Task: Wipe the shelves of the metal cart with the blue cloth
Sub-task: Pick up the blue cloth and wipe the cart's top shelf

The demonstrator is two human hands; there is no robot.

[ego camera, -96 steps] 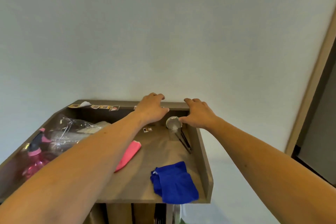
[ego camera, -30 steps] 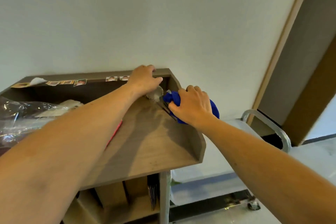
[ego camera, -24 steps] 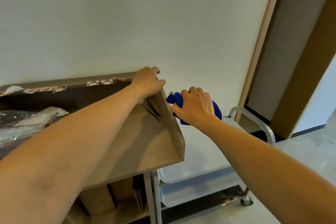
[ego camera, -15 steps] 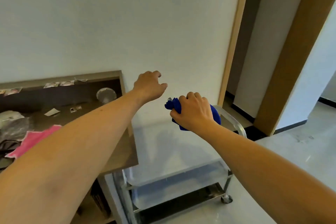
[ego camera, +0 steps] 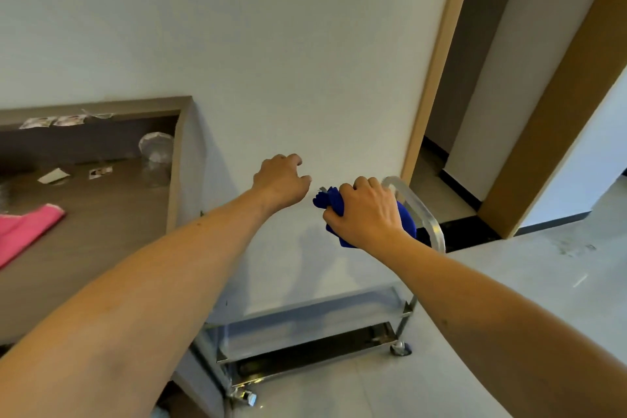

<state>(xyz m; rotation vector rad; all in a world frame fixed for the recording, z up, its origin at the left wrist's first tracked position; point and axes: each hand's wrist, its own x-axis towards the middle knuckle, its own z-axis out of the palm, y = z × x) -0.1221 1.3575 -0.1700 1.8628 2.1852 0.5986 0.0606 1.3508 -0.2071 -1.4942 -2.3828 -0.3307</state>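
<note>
Right of centre, the right hand (ego camera: pixel 368 214) grips the bunched blue cloth (ego camera: pixel 327 201), fingers curled round it so that folds poke out at the left of the fist and a dark blue lobe shows at its right side. Just to its left the left hand (ego camera: pixel 281 181) hangs in the air with loosely curled fingers, holding nothing, a small gap between the two. Both forearms run in from the lower corners of the frame and cover much of the metal cart (ego camera: pixel 339 332) below them. Behind the right hand curves the cart's pale handle bar (ego camera: pixel 420 210); whether the knuckles touch it cannot be told. Lower down, two shiny shelves and a small caster (ego camera: pixel 401 348) show between the arms, on a grey floor (ego camera: pixel 509 268). At the left of the frame stands a brown bench (ego camera: pixel 101 214) with raised edges, carrying a pink cloth (ego camera: pixel 30 227), a clear cup (ego camera: pixel 156 156) and small photo cards (ego camera: pixel 101 172). A white wall (ego camera: pixel 271 44) fills the upper frame, with a wooden door frame (ego camera: pixel 437 54) at the right.
</note>
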